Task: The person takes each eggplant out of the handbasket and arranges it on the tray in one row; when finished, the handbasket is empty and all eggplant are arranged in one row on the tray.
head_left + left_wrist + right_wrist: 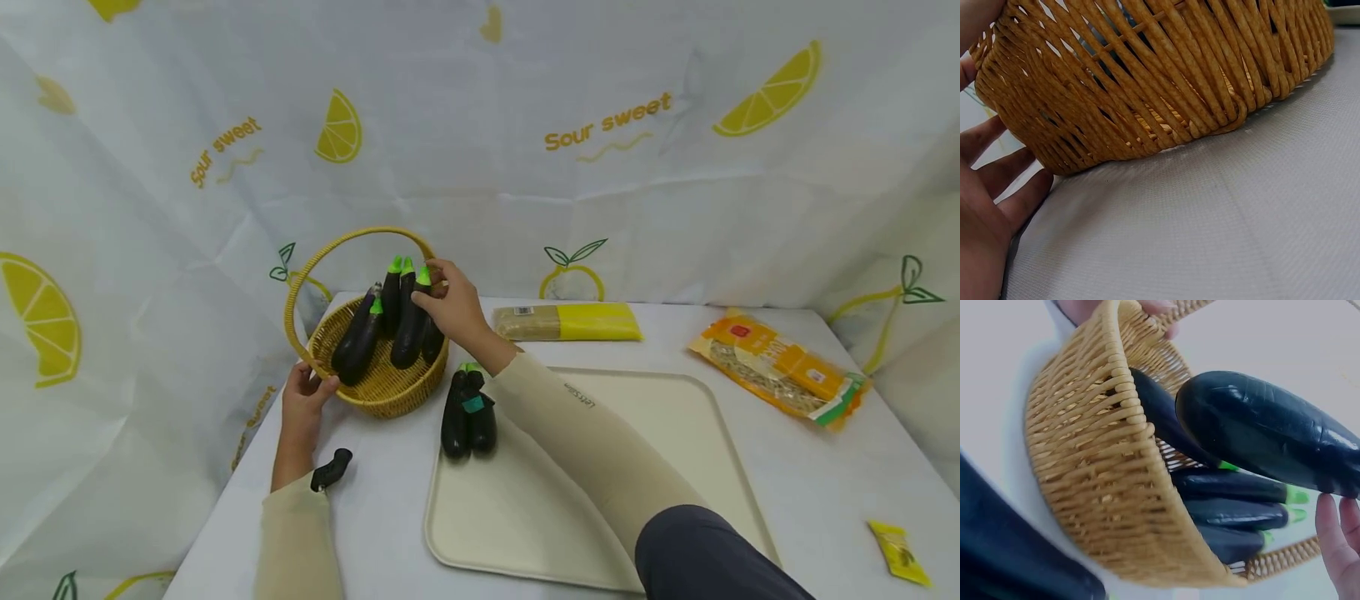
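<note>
Gripping the basket [401, 402], left fingers [1007, 170] are spread; right fingers [1330, 531] pinch 1 eggplant [1254, 425].

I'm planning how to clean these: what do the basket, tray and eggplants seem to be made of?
Basket: probably rattan or a plastic imitation, satin finish; tan woven strands show gaps between them.
Tray: likely plastic, fairly matte; an even beige surface with rounded corners.
Eggplants: real or moulded plastic, I cannot tell; smooth dark skin, glossy, with pale highlights.
</note>
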### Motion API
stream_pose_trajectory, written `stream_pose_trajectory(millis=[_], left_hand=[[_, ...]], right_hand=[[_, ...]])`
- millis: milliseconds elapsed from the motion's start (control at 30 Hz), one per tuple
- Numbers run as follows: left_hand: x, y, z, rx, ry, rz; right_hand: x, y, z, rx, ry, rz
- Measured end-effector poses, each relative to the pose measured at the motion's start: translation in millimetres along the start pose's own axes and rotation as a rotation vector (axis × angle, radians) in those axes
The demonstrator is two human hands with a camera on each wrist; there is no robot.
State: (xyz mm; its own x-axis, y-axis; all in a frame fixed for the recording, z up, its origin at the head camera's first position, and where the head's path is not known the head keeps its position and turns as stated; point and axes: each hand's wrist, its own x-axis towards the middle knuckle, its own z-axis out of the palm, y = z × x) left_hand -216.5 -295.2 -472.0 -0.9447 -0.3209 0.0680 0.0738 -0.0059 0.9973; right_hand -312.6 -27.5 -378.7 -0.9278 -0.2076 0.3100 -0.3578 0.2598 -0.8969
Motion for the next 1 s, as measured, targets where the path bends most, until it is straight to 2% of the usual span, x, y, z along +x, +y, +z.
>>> stream_pose_trajectory(millis=[300,500,667,1000], left_hand=[[-1.2,-3.2,-1.6,0.025,-0.003,-0.046],[-2.8,1.0,-0.1,0.031,0.001,-0.041],[-1.6,2.4,-0.9,0.016,0.014,-0.036],[1.3,-3.3,-1.7,0.014,0.003,-0.055]], right_hand=[[-32.9,2,-42,0.018,0.008,-0.018],[-42.0,5,-66,-0.037,0.003,-0.044],[-50.8,13,-82,-0.045,0.010,0.033],[-95.8,62,-96,0.044,-0.007,0.174]])
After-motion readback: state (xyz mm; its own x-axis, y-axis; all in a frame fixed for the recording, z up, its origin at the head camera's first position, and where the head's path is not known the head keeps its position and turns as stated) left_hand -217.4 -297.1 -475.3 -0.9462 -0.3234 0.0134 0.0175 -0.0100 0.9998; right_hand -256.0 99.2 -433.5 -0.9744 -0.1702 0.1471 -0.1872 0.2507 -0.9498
